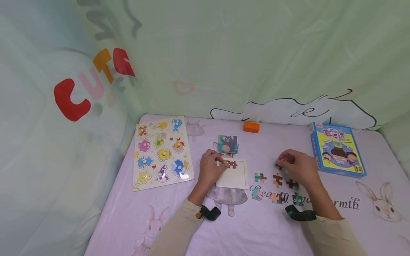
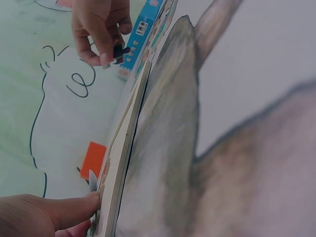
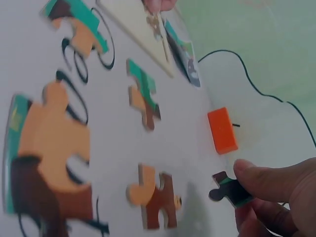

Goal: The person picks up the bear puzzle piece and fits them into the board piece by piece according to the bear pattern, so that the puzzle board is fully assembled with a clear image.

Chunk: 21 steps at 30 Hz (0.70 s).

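- Wooden tray [image 1: 230,179], pale and shallow, lying flat on the cloth-covered desk [image 1: 243,231]; 1 brown-bear piece [image 1: 232,164] rests along its upper edge.
- Left hand [image 1: 211,167]: over the tray's upper left corner, grip together on a corner piece [image 1: 222,163], mostly hidden by thumb and fingers.
- Right hand [image 1: 301,169]: grip clamped on 1 dark-and-green jigsaw piece [image 3: 229,192], pinched between thumb and fingers above the desk, well apart from the tray.
- Loose pieces [image 1: 277,180]: 6, set in 2 rows of 3 to the right of the tray.
- Bear picture card [image 1: 227,144]: just beyond the tray.
- Surroundings: orange block [image 1: 251,127] at the far edge; blue box [image 1: 337,149] at right; sea-animal peg board [image 1: 150,185] at left.
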### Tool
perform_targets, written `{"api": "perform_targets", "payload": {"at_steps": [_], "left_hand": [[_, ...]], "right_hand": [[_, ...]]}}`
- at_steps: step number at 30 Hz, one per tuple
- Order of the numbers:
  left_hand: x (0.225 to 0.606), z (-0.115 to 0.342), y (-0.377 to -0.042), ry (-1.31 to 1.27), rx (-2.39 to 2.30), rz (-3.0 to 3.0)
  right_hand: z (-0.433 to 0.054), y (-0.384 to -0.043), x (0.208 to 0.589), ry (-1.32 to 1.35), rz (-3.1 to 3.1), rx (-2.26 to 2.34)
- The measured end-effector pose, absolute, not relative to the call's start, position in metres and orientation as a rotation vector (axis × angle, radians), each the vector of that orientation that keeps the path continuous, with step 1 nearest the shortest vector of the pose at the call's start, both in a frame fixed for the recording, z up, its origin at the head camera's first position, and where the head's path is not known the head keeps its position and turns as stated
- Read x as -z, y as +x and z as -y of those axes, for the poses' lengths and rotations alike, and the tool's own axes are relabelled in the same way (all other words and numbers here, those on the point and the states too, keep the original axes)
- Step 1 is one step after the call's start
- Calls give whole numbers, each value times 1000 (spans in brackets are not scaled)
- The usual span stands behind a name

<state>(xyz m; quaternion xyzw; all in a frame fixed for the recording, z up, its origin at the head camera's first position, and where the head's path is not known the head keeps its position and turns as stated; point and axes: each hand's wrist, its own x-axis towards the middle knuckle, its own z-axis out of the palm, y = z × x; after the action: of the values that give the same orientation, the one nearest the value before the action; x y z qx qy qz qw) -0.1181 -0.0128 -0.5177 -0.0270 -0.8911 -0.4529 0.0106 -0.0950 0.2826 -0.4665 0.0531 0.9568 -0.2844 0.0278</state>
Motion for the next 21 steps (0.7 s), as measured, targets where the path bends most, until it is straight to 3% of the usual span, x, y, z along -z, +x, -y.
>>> {"api": "perform_targets", "payload": {"at_steps": [21], "left_hand": [[515,13,-117,-84,1420,2786]], "right_hand": [[-224,-110,463,79,-2743,1095]]}}
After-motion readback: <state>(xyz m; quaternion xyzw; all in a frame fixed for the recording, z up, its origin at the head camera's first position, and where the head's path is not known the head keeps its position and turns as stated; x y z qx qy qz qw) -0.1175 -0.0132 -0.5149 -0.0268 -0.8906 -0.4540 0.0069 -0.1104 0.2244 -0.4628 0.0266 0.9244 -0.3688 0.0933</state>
